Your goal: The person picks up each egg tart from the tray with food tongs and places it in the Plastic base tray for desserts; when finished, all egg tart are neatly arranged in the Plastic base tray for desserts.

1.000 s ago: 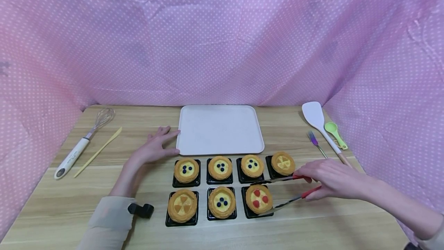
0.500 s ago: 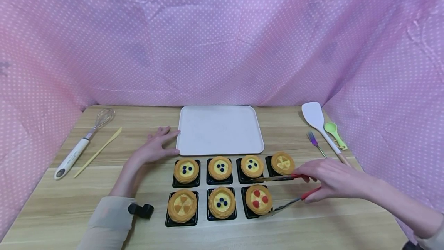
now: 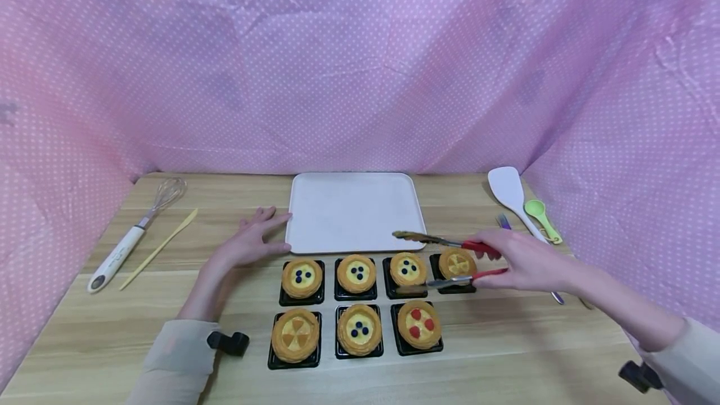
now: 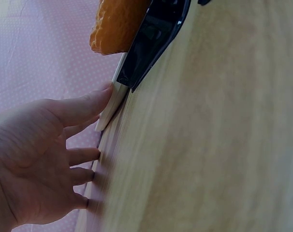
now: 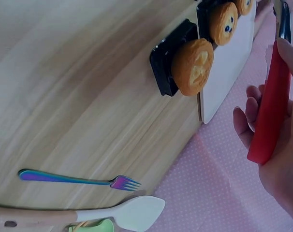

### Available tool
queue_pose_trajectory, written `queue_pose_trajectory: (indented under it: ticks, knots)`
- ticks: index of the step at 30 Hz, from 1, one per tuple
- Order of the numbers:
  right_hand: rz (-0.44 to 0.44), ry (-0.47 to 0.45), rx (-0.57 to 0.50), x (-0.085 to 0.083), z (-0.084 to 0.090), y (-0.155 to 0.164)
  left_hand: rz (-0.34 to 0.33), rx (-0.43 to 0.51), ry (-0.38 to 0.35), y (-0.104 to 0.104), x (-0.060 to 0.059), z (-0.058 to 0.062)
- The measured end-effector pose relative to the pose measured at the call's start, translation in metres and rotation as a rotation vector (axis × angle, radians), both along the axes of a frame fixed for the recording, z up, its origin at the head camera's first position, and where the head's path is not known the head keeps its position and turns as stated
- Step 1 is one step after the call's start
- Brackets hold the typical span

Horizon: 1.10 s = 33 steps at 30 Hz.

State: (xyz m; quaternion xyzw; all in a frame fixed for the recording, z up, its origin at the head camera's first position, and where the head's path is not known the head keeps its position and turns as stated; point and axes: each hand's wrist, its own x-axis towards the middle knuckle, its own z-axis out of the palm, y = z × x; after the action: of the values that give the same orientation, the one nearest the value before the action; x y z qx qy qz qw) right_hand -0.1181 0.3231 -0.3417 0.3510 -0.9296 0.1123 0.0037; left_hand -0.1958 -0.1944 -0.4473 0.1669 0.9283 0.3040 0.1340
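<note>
Tongs (image 3: pixel 444 261) (right hand (image 3: pixel 520 262)) now astride back-row tart (image 3: pixel 407 268)

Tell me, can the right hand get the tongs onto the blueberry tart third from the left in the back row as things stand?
Probably yes. The right hand holds the tongs open, their tips on either side of that blueberry tart. Nothing lies above it, though the neighbouring tart sits close beside the lower arm.
</note>
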Motion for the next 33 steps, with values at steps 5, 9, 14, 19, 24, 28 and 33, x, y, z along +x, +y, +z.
queue_pose_trajectory:
  ticks: [5, 9, 14, 19, 24, 28, 33]
  knots:
    - [-0.047, 0.017, -0.03, -0.017, -0.004, -0.007, -0.006, -0.005, 0.004, -0.002, -0.002, -0.001]
    - [-0.091, 0.04, -0.053, -0.031, -0.008, -0.011, -0.007, 0.001, 0.007, -0.002, -0.003, -0.004]
    - [-0.211, 0.065, -0.05, -0.053, -0.013, -0.015, -0.007, 0.005, 0.015, -0.003, -0.004, -0.004]
    - [-0.344, 0.061, -0.033, -0.075, -0.022, -0.01, -0.006, 0.006, 0.018, -0.001, -0.002, -0.004]
    - [-0.474, 0.009, -0.043, -0.088, -0.034, 0.001, -0.007, 0.008, 0.019, 0.001, -0.001, -0.004]
    - [-0.56, -0.032, -0.035, -0.095, -0.044, 0.009, -0.003, 0.011, 0.021, 0.0, -0.001, -0.004]
    - [-0.638, -0.098, 0.002, -0.101, -0.057, 0.016, 0.001, 0.006, 0.028, -0.001, 0.0, -0.005]
